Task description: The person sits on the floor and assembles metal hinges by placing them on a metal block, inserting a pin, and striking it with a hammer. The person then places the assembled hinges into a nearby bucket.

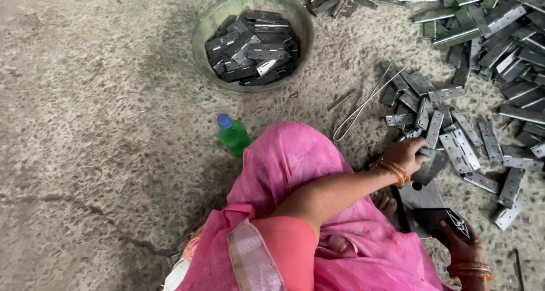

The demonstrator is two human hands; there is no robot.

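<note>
A metal hinge leaf (pixel 427 152) is taken from the loose pile of hinge leaves (pixel 448 132) on the sandy floor (pixel 102 155), to the right of the seated person. The left hand (pixel 404 153) is stretched across the body, and its grip is closed on one end of that leaf, at the near edge of the pile. The right hand (pixel 462 245) rests lower, near the bottom edge of the view; its fingers are curled around the edge of a dark flat metal plate (pixel 423 197) with a round hole in it, which is steadied against the floor.

For a clean pick, a single leaf should be gripped by its end and lifted straight up, so that neighbouring leaves, which overlap and lie at all angles, are not dragged along. The stamped edges are probably sharp; contact is best kept on the flat faces. The plate should be held level while the leaf is brought over.

A bent length of wire (pixel 363 106) lies just beside the pile on its left and could catch a sleeve or bangle (pixel 393 172). A green round basin (pixel 252 38), filled with more hinge leaves, stands well apart towards the top edge of the floor area in view. A green plastic bottle with a blue cap (pixel 231 133) stands near the pink-draped knee (pixel 289 160). A larger heap of longer metal strips (pixel 499 35) occupies the top right corner.
</note>
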